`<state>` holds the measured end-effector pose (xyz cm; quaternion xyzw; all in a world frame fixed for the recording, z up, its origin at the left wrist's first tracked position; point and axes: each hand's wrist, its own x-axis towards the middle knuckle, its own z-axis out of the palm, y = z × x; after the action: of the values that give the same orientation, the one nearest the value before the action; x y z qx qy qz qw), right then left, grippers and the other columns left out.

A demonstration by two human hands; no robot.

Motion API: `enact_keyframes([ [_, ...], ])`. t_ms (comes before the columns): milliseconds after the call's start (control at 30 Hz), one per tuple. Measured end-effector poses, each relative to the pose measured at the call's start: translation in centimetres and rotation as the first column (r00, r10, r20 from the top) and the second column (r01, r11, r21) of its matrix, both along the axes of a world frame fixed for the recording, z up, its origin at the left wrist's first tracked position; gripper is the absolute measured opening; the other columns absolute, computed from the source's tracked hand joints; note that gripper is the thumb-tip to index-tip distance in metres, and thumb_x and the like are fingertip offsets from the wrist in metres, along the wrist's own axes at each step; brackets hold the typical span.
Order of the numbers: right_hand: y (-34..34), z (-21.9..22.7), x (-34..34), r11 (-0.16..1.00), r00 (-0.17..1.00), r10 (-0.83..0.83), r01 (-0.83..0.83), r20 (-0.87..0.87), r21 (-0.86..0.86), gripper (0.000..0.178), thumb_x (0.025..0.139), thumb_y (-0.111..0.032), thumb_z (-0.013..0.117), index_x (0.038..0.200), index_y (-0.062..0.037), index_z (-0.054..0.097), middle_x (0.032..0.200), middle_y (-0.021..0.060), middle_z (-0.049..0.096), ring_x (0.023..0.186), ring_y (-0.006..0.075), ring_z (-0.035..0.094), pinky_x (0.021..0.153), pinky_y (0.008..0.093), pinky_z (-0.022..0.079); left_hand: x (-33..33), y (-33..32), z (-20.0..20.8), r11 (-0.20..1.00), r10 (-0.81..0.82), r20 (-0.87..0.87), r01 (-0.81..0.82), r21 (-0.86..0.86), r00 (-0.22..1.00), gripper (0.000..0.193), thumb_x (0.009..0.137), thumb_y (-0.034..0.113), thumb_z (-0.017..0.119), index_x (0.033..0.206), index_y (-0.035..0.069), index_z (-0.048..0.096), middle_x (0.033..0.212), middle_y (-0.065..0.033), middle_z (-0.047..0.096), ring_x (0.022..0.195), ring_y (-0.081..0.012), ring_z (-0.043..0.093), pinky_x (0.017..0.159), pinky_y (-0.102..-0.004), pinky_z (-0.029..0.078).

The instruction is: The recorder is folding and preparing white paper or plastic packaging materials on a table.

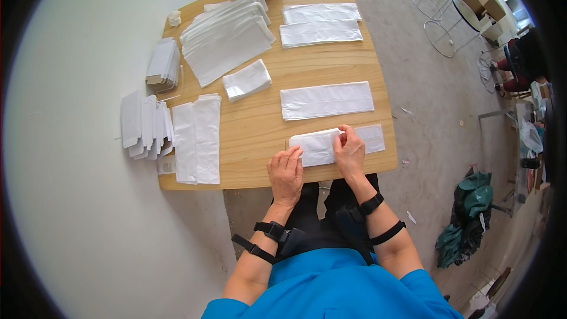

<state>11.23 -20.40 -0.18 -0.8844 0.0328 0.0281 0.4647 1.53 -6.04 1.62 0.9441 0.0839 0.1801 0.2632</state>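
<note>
A folded white sheet (317,148), thin and creased like a plastic bag, lies near the table's front edge between my hands. My left hand (286,172) closes on its left edge, fingers together and thumb hidden. At the right edge, my right hand (350,153) pinches the sheet between thumb and fingers. A flat whitish strip (373,139) sticks out to the right, beyond my right hand. Just farther back lies another folded white sheet (327,100), wide and flat, which neither hand touches.
The wooden table (248,142) also bears a fanned stack of white sheets (227,40), a small folded piece (247,80), sheets at left (197,140) and far right (321,32), and flattened white boxes (146,123). A wall (88,142) stands left. Dark green bags (469,210) lie on the floor.
</note>
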Motion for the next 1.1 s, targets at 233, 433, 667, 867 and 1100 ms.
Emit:
enact_keyframes([
  [233,1.1,1.9,-0.5,0.917,0.993,0.072,-0.101,-0.089,-0.385,0.025,0.075,-0.023,0.073,0.085,-0.0028,0.062,0.081,0.0141,0.066,0.074,0.0336,0.065,0.067,0.0435,0.05,-0.2,0.2,-0.1,1.0,0.01,-0.005,-0.01,0.001,1.0,0.022,0.084,0.009,0.063,0.106,0.01,0.066,0.112,-0.0003,0.062,0.105,-0.0222,0.054,0.09,-0.0368,0.039],
  [433,1.6,0.3,-0.7,0.938,0.983,0.056,-0.112,-0.177,-0.329,0.017,0.075,-0.019,0.071,0.076,-0.0048,0.063,0.081,0.0154,0.066,0.077,0.034,0.065,0.066,0.0444,0.05,-0.6,0.3,0.3,1.0,0.003,-0.017,-0.003,-0.009,1.0,0.019,0.084,0.008,0.062,0.103,0.009,0.065,0.111,-0.0027,0.062,0.105,-0.0249,0.055,0.09,-0.038,0.039],
  [667,0.9,1.8,-0.7,0.976,0.998,0.059,-0.063,-0.026,-0.21,0.01,0.076,-0.012,0.064,0.076,-0.0033,0.06,0.077,0.0164,0.065,0.075,0.0358,0.064,0.065,0.0449,0.049,-0.6,0.2,0.3,1.0,-0.001,0.018,0.002,-0.03,1.0,0.018,0.086,0.009,0.061,0.103,0.009,0.066,0.11,-0.0014,0.064,0.102,-0.0234,0.056,0.088,-0.0364,0.04],
  [867,0.2,1.2,0.1,0.982,0.995,0.073,-0.083,-0.064,-0.171,0.008,0.08,-0.01,0.06,0.082,-0.0016,0.059,0.074,0.0201,0.065,0.073,0.0397,0.064,0.066,0.0468,0.05,0.4,-0.2,-0.3,1.0,-0.027,0.0,0.027,-0.008,1.0,0.022,0.085,0.01,0.063,0.106,0.009,0.067,0.112,0.0017,0.064,0.1,-0.0203,0.056,0.088,-0.0347,0.04],
  [1100,0.3,0.0,0.2,0.982,0.996,0.073,-0.082,-0.059,-0.171,0.007,0.08,-0.008,0.058,0.082,-0.0017,0.059,0.074,0.0209,0.065,0.073,0.0403,0.064,0.067,0.0472,0.05,0.9,0.3,-1.6,0.999,0.007,-0.041,-0.006,0.039,0.999,0.021,0.086,0.012,0.063,0.106,0.009,0.067,0.112,0.0033,0.064,0.1,-0.0197,0.055,0.088,-0.0345,0.04],
])
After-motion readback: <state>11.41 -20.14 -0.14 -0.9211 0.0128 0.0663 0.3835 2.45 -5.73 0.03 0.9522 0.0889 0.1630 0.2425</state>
